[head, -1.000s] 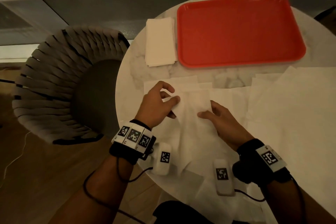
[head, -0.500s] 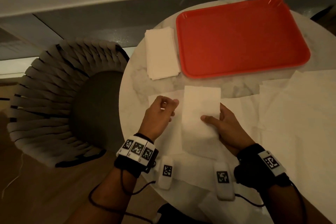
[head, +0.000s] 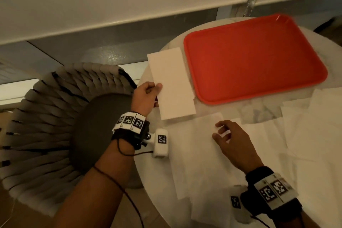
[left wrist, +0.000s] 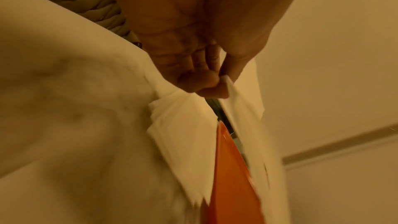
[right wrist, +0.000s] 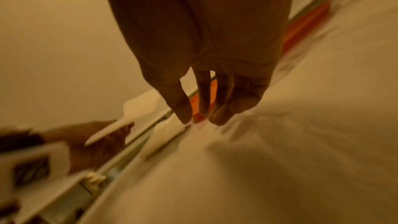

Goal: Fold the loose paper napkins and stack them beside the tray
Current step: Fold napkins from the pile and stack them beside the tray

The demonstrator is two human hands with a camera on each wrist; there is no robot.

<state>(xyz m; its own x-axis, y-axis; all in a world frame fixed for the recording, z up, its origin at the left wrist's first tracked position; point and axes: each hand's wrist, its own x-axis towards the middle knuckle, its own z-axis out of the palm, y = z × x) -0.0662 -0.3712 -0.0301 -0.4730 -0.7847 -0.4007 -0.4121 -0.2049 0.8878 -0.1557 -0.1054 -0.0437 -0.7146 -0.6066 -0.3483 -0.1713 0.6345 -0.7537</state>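
My left hand (head: 156, 89) pinches a folded white napkin (head: 172, 83) by its left edge, thumb on top. The napkin hangs just above the stack of folded napkins (left wrist: 183, 125), which lies left of the red tray (head: 259, 57). In the left wrist view the pinch (left wrist: 221, 81) shows clearly, with the held napkin (left wrist: 243, 108) raised over the stack. The head view hides most of the stack under the held napkin. My right hand (head: 225, 135) hovers with relaxed, spread fingers over the loose unfolded napkins (head: 203, 153) and holds nothing.
The round marble table (head: 259, 113) has its left edge close to the stack. A woven grey chair (head: 55, 116) stands left of the table. More loose napkins (head: 314, 135) cover the table's right side. A wall runs behind the tray.
The left hand took the folded napkin from the middle of the table and carried it up and left over the stack. The right hand let go of it and stayed over the loose napkins.
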